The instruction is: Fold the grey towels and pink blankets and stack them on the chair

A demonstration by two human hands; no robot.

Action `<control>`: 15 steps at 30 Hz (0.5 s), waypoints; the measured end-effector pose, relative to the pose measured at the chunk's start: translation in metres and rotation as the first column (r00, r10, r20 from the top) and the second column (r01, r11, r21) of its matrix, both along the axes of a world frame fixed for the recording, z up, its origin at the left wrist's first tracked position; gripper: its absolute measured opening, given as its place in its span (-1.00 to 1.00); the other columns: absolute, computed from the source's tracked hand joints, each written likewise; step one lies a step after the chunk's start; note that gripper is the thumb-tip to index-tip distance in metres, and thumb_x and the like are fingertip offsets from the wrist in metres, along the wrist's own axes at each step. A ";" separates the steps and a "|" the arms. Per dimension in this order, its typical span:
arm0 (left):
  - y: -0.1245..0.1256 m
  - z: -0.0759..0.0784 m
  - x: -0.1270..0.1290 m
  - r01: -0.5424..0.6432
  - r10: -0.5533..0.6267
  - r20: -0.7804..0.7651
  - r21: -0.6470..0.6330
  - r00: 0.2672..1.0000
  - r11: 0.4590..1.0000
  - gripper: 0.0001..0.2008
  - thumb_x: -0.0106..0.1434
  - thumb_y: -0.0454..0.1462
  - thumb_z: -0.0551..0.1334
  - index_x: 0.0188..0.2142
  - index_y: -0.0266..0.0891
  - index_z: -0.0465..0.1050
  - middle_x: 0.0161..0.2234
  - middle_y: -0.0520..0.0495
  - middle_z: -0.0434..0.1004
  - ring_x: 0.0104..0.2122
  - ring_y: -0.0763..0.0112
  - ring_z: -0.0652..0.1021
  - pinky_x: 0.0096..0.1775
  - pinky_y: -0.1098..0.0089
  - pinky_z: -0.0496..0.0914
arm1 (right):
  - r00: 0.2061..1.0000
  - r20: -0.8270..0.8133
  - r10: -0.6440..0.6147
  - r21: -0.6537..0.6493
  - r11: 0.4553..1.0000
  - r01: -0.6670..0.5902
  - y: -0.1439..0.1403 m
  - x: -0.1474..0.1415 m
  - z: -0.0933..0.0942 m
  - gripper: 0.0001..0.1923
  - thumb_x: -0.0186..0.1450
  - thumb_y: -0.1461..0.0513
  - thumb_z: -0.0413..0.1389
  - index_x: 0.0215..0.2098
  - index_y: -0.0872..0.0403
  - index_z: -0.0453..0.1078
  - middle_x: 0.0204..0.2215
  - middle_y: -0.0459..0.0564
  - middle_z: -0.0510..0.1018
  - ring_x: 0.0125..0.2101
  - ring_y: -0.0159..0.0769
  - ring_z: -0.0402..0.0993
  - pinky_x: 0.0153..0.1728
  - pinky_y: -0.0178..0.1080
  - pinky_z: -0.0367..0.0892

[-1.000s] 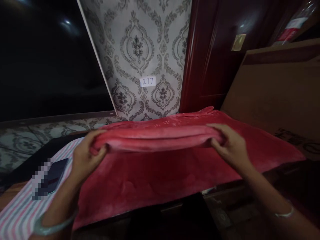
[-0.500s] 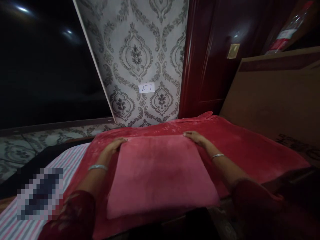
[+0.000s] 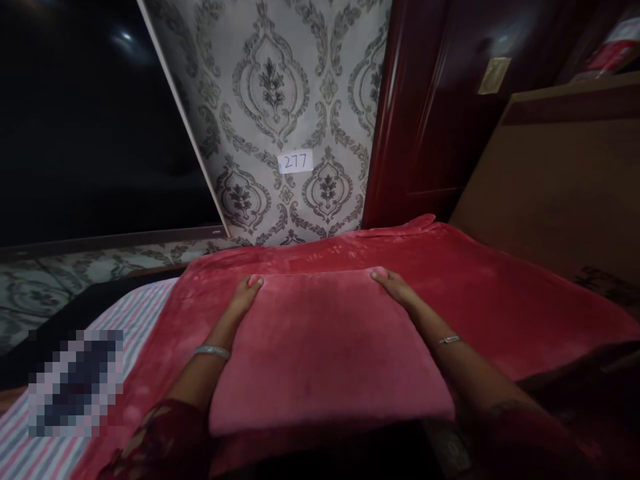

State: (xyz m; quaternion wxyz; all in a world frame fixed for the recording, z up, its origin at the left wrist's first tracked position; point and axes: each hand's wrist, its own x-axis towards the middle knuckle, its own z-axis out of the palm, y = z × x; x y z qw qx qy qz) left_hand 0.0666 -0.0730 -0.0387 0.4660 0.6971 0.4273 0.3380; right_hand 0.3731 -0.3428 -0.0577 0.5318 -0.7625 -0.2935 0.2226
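Note:
A pink folded cloth [image 3: 330, 353], thick and soft-looking like a towel or small blanket, lies in front of me on a larger red plush blanket [image 3: 470, 287]. At its far left corner, my left hand [image 3: 246, 293] is closed, thumb on top and fingers tucked beneath. My right hand [image 3: 393, 285] grips the far right corner in the same way. The near edge of the cloth hangs level toward me, with dark space below it.
A striped cloth [image 3: 135, 320] shows at the left, with a blurred-out patch on it. A large dark screen [image 3: 100, 133] stands at the back left. On the right is a cardboard box [image 3: 555, 173] with a bottle [image 3: 613, 47] on top. A paper label [image 3: 296, 161] marks the patterned wall.
Both hands have moved from resting at the far corners to gripping them, thumbs now on top. The far corners look slightly raised. My view has shifted a little.

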 end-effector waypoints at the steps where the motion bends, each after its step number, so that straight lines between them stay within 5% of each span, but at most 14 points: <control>1: 0.000 0.002 -0.003 -0.020 0.020 0.012 0.022 1.000 1.000 -0.51 -0.05 0.08 0.39 -0.28 -0.23 0.50 -0.24 -0.15 0.62 -0.08 0.03 0.57 -0.09 0.21 0.47 | 1.000 0.006 0.009 0.031 0.999 -0.010 -0.003 0.002 0.006 -0.49 0.19 -0.09 0.17 -0.12 0.14 0.53 -0.20 0.07 0.64 -0.14 -0.11 0.53 -0.05 -0.14 0.41; 5: 0.013 0.028 -0.017 -0.059 0.051 0.073 0.119 0.996 0.991 -0.48 0.07 0.13 0.29 -0.17 -0.21 0.50 -0.22 -0.08 0.63 -0.14 0.11 0.58 -0.15 0.25 0.47 | 0.997 0.019 0.070 0.177 0.982 -0.072 -0.008 0.020 0.040 -0.45 0.18 -0.10 0.21 -0.08 0.15 0.54 -0.14 0.10 0.64 -0.12 -0.07 0.54 -0.04 -0.11 0.42; 8: 0.022 0.045 -0.015 -0.070 0.058 0.093 0.127 0.994 0.989 -0.49 0.09 0.12 0.29 -0.14 -0.20 0.50 -0.25 -0.05 0.64 -0.16 0.13 0.58 -0.19 0.27 0.47 | 0.996 -0.002 0.087 0.147 0.985 -0.086 0.011 0.030 0.054 -0.49 0.25 -0.04 0.17 0.00 0.13 0.52 -0.12 0.10 0.65 -0.12 -0.10 0.56 -0.07 -0.12 0.45; 15: 0.005 0.021 -0.004 -0.013 0.012 -0.062 -0.006 0.998 1.000 -0.68 0.14 -0.04 0.39 -0.29 -0.25 0.52 -0.33 -0.14 0.60 -0.18 0.07 0.59 -0.18 0.22 0.48 | 0.990 0.106 -0.098 -0.175 0.978 0.116 0.063 0.013 0.010 -0.50 0.27 0.11 0.16 0.11 0.21 0.45 0.03 0.26 0.57 0.06 -0.06 0.49 0.07 -0.09 0.36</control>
